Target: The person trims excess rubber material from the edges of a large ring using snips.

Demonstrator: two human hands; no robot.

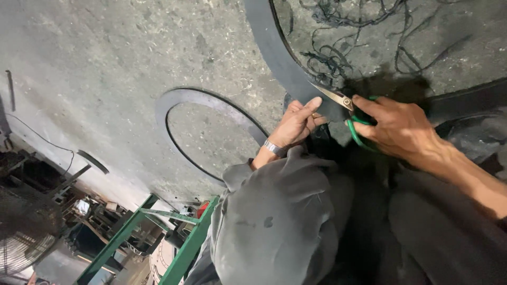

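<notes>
My right hand point(393, 126) grips green-handled scissors point(343, 103) whose metal blades bite into a wide band of black rubber point(277, 53). My left hand point(297, 124), with a metal watch on the wrist, pinches the rubber band right beside the blades. The band curves up and away across the concrete floor. My knees in grey trousers fill the lower middle of the view.
A cut black rubber ring point(211, 103) lies on the concrete to the left. Thin black rubber trimmings point(338, 53) are scattered at the top right. A green metal frame point(185, 237), a fan point(24, 237) and workshop clutter sit at the lower left.
</notes>
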